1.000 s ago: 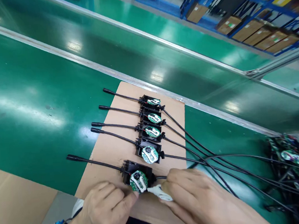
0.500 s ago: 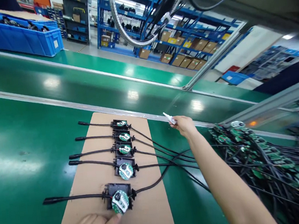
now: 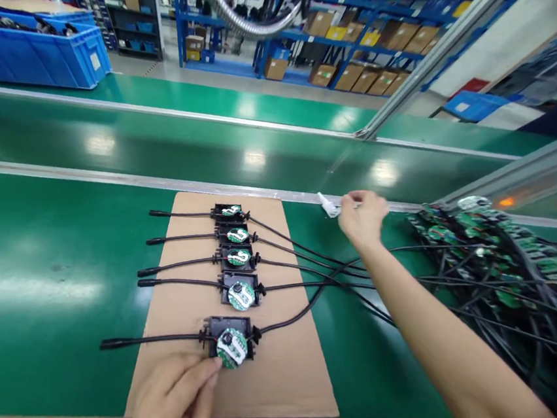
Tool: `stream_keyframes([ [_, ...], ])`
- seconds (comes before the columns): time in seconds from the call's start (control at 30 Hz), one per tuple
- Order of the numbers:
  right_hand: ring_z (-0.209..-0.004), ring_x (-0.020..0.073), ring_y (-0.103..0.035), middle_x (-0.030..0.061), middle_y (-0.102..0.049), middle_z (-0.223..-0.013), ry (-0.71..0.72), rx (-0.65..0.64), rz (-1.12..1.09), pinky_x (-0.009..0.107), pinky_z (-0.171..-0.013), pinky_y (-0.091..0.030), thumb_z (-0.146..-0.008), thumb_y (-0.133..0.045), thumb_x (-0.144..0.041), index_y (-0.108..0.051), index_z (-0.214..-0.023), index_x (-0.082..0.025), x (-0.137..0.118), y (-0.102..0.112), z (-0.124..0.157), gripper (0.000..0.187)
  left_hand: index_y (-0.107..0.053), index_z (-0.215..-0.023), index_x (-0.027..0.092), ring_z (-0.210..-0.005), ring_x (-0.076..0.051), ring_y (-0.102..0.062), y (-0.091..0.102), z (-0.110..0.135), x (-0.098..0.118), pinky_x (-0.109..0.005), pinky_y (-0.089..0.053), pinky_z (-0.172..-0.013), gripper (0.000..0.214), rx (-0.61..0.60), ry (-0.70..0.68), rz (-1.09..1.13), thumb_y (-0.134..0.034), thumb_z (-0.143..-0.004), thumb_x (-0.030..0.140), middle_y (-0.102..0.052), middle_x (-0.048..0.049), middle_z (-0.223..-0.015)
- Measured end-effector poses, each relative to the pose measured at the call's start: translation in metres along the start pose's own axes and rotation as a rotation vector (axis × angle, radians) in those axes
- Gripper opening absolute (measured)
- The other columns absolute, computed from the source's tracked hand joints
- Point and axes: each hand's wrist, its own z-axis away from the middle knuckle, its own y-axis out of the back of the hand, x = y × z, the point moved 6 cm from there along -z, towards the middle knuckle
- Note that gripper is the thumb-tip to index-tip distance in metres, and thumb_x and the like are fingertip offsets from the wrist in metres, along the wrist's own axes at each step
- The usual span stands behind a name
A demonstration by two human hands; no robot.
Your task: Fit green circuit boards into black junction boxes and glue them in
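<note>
Several black housings with round green circuit boards and black cables lie in a row on a brown cardboard sheet. My left hand is at the near edge, fingertips pinching the nearest round board in its black housing. My right hand is stretched far out to the metal rail, fingers closed on a small white tube whose tip rests by the rail.
A tangled heap of more boards with cables lies at the right on the green belt. A metal rail runs across behind the cardboard. Blue bins and shelves with cartons stand far back.
My right hand left the nearest board and carried the white tube out to the rail, now lower there. The view lifted up. My left hand stays on the nearest board.
</note>
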Motion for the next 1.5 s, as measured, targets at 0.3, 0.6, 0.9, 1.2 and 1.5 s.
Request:
stream_keyframes([
  [0.3,-0.092,0.0226,-0.056,0.009,-0.064,-0.097,1.091,-0.633,-0.314,0.04,-0.08,-0.047,-0.087,-0.05,-0.013,-0.055,-0.106,-0.018,-0.042,-0.014,0.235,0.02,-0.056,-0.111,0.018,-0.087,-0.021,-0.055,0.001,-0.027,-0.029,-0.036,-0.046,-0.076,0.022,-0.235,0.107,-0.202,-0.046,-0.092,0.015,-0.062,-0.0064,-0.095],
  [0.6,-0.078,0.0186,-0.061,0.0095,-0.066,-0.089,1.263,-0.399,-0.408,0.03,-0.065,-0.053,-0.084,-0.04,0.001,-0.051,-0.117,-0.015,-0.036,0.012,0.234,0.038,-0.059,-0.105,0.016,-0.07,-0.013,-0.06,0.021,-0.029,-0.008,-0.022,-0.048,-0.061,0.019,-0.139,0.005,-0.143,-0.045,-0.098,0.027,-0.063,-0.0015,-0.08],
  [0.9,-0.068,0.0183,-0.055,0.0095,-0.06,-0.077,1.353,-0.727,-0.346,0.029,-0.056,-0.049,-0.083,-0.038,-0.002,-0.055,-0.116,-0.006,-0.055,0.016,0.239,0.038,-0.059,-0.097,0.02,-0.064,-0.015,-0.057,0.007,-0.034,-0.004,-0.026,-0.043,-0.056,0.015,-0.192,0.055,-0.236,-0.045,-0.097,0.024,-0.061,-0.0004,-0.076],
  [1.2,-0.069,0.0185,-0.056,0.0077,-0.06,-0.08,1.278,-0.878,-0.122,0.029,-0.06,-0.045,-0.081,-0.039,-0.009,-0.059,-0.09,-0.015,-0.077,-0.004,0.245,0.022,-0.059,-0.088,0.019,-0.064,-0.016,-0.058,-0.003,-0.036,-0.013,-0.026,-0.043,-0.055,0.022,-0.287,0.077,-0.306,-0.041,-0.097,0.025,-0.061,-0.0021,-0.073],
  [1.5,-0.074,0.023,-0.063,0.0093,-0.065,-0.091,1.254,-0.82,0.071,0.033,-0.058,-0.043,-0.084,-0.045,-0.025,-0.054,-0.129,-0.013,-0.084,-0.018,0.26,0.047,-0.062,-0.107,0.018,-0.081,-0.018,-0.064,-0.002,-0.04,-0.022,-0.03,-0.054,-0.072,0.023,-0.358,0.135,-0.126,-0.043,-0.095,0.019,-0.067,-0.0055,-0.091],
])
